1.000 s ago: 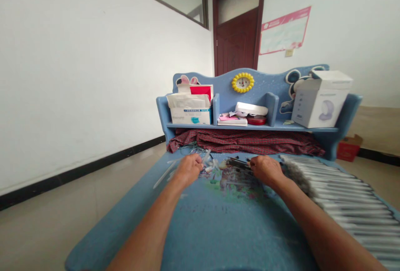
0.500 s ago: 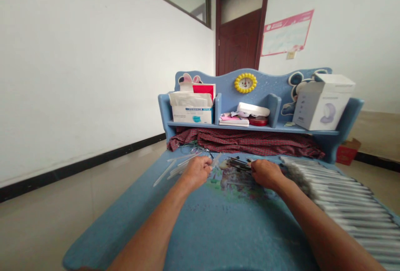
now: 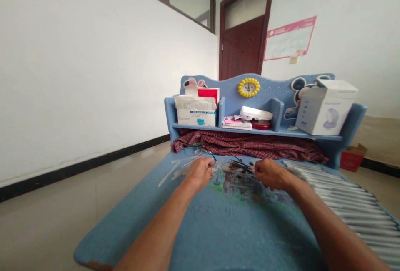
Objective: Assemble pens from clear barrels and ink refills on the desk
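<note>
Black slender sticks (image 3: 239, 166) lie in a loose cluster just beside the fingertips of the right hand (image 3: 271, 174), on its inner side. Right fingers curled together; cannot tell whether they pinch one of the sticks. Left hand (image 3: 200, 174): fingers bent in, a translucent piece (image 3: 219, 164) showing at the tips, blurred; cannot tell if it is clamped there or merely lies behind. Clear plastic tubes (image 3: 168, 174) spread along the outer side of the left hand. Grey fuzzy item (image 3: 299, 172) partly hidden behind the right wrist; near it, a long row of pale sticks (image 3: 350, 204), side by side. All on a blue table (image 3: 237, 237), worn printed picture (image 3: 229, 184) between the hands. Beyond: red plaid cloth (image 3: 250, 144) bunched under a blue shelf unit (image 3: 275, 89), which bears a face-mask box (image 3: 195, 117) and a yellow-rimmed clock (image 3: 249, 88).
</note>
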The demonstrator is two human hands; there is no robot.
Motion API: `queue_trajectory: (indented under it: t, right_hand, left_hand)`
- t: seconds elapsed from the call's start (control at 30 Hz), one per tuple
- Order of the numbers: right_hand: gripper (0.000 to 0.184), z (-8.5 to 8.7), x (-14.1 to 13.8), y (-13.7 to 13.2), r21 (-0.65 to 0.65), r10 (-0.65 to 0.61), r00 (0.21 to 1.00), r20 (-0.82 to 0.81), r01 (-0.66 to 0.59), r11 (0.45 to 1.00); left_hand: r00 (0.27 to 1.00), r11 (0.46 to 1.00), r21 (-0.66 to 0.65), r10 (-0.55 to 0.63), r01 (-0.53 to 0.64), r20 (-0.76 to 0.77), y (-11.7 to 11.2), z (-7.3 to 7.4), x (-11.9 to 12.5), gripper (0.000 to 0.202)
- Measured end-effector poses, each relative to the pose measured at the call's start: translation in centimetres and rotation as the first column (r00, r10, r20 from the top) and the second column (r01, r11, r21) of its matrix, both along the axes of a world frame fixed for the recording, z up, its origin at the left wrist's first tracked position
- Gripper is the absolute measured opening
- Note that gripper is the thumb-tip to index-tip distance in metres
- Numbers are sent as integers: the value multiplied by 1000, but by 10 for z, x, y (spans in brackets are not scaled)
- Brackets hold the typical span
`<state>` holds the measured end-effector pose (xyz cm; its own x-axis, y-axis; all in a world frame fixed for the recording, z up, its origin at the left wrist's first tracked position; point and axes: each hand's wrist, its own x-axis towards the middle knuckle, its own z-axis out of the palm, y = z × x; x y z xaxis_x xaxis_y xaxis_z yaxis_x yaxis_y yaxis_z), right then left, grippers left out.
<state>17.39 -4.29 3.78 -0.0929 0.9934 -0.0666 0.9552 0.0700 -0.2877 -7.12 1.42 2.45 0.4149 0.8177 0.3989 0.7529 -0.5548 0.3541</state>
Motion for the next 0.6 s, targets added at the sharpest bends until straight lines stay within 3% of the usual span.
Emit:
queue_trajectory:
  t: [0.1, 0.2, 0.43, 0.6]
  right_hand:
    - [20, 9, -3, -8, 88, 36, 991, -129, -25, 996]
    - [18, 16, -9, -15, 173, 79, 987, -141, -54, 983]
    - [15, 18, -10, -20, 298, 131, 990, 60, -143, 944]
    - [17, 21, -10, -28, 268, 119, 986, 117, -147, 952]
  left_hand:
    - [999, 997, 77, 18, -16, -27, 1, 1, -3, 9]
    - [998, 994, 102, 47, -42, -44, -1, 5, -5, 10]
    - [994, 987, 127, 107, -103, -32, -4, 11, -9, 14]
    - [994, 987, 128, 99, -93, -45, -7, 12, -8, 13]
